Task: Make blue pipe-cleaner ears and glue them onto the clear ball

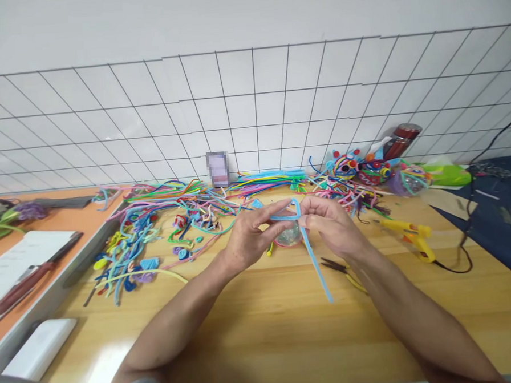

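We grip a folded blue pipe cleaner [314, 261], left hand [251, 236] and right hand [335, 226] both pinching it above the tabletop [258, 328].

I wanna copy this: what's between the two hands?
In the head view, a bent light-blue fuzzy strip, pinched in the right hand, reaches into the left hand.

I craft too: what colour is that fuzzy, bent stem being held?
The fuzzy, bent stem is light blue, clearest in head view.

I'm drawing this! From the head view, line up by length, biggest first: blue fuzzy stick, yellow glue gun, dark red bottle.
1. Blue fuzzy stick, bent
2. Yellow glue gun
3. Dark red bottle (visible part)
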Action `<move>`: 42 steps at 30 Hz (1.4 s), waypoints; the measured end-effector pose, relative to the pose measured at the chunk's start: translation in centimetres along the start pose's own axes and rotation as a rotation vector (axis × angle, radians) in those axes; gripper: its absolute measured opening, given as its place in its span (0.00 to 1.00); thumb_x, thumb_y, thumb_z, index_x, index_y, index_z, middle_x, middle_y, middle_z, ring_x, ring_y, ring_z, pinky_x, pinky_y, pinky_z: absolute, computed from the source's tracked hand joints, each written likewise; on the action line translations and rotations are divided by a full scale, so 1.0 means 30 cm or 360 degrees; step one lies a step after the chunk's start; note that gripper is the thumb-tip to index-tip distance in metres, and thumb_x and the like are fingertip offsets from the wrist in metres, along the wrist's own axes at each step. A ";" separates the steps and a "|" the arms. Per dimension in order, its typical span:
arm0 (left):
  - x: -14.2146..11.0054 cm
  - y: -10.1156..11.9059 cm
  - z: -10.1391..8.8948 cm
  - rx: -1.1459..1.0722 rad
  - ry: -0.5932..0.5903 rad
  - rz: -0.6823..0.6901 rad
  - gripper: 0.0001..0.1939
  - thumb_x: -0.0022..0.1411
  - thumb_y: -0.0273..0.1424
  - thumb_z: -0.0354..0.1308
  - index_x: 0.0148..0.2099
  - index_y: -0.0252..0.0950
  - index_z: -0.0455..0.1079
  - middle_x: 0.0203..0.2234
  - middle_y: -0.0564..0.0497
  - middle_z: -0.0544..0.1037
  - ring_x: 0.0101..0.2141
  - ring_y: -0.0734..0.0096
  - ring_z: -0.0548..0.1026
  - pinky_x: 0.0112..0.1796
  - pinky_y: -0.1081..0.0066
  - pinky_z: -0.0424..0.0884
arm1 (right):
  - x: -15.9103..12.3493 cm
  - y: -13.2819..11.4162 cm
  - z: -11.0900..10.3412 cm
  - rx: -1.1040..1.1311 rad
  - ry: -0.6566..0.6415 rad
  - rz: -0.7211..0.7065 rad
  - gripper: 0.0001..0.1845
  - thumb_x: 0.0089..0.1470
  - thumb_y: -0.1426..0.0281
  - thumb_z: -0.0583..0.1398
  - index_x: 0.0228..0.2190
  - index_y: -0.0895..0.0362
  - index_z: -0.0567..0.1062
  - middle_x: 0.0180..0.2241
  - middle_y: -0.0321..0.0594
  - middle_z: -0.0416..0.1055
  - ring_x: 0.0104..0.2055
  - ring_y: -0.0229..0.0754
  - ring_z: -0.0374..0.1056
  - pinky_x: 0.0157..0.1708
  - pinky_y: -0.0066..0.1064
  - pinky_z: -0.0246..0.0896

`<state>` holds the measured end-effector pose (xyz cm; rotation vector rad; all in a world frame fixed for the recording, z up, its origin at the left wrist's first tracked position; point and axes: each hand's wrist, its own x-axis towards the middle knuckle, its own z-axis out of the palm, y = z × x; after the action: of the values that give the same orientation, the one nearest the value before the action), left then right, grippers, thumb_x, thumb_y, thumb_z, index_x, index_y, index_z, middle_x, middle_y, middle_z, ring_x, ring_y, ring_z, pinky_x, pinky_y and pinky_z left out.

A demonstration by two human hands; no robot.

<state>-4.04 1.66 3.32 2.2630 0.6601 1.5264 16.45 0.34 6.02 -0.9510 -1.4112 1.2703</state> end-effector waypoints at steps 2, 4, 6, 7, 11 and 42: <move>-0.001 0.001 0.000 0.0012 0.0021 0.0006 0.23 0.68 0.29 0.69 0.63 0.42 0.78 0.43 0.48 0.89 0.37 0.68 0.88 0.41 0.74 0.83 | 0.000 0.007 0.000 0.0012 -0.0003 0.0004 0.07 0.42 0.66 0.67 0.23 0.54 0.74 0.20 0.31 0.69 0.22 0.36 0.63 0.23 0.28 0.60; 0.000 0.003 0.001 0.0009 0.0047 0.0031 0.23 0.68 0.27 0.69 0.63 0.43 0.78 0.43 0.48 0.89 0.37 0.69 0.88 0.42 0.75 0.83 | 0.001 0.012 0.000 0.0020 -0.0007 -0.0001 0.07 0.42 0.67 0.67 0.23 0.54 0.74 0.21 0.31 0.69 0.22 0.35 0.63 0.23 0.28 0.60; 0.004 0.003 0.002 -0.0018 0.0053 0.0060 0.24 0.68 0.26 0.69 0.64 0.44 0.77 0.44 0.49 0.89 0.38 0.69 0.89 0.42 0.75 0.83 | 0.004 0.014 0.000 0.0028 -0.0016 -0.0009 0.07 0.42 0.67 0.67 0.23 0.54 0.74 0.21 0.31 0.70 0.22 0.36 0.63 0.23 0.28 0.61; 0.006 0.003 0.002 -0.0036 0.0048 0.0072 0.25 0.68 0.26 0.69 0.65 0.44 0.76 0.43 0.49 0.89 0.38 0.69 0.89 0.41 0.75 0.83 | 0.005 0.014 0.000 0.0033 -0.0020 -0.0008 0.06 0.42 0.68 0.67 0.23 0.54 0.74 0.21 0.31 0.70 0.22 0.36 0.64 0.23 0.28 0.61; 0.008 -0.004 0.001 -0.0048 0.0035 0.0092 0.26 0.68 0.27 0.69 0.66 0.45 0.76 0.43 0.50 0.89 0.38 0.68 0.89 0.40 0.76 0.82 | 0.007 0.014 0.002 0.0027 -0.0013 0.0000 0.08 0.42 0.67 0.68 0.23 0.54 0.74 0.20 0.31 0.69 0.22 0.36 0.64 0.23 0.28 0.60; 0.030 -0.002 -0.051 -0.0768 -0.0732 -0.1084 0.14 0.62 0.40 0.68 0.35 0.33 0.74 0.27 0.54 0.75 0.28 0.75 0.69 0.30 0.74 0.64 | 0.012 0.006 -0.001 -0.0643 -0.0309 -0.0046 0.06 0.44 0.67 0.62 0.22 0.54 0.70 0.24 0.34 0.68 0.28 0.38 0.63 0.29 0.31 0.57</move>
<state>-5.19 2.21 4.57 1.6747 0.7199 0.7070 16.38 0.72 5.89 -1.0895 -1.8742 1.0984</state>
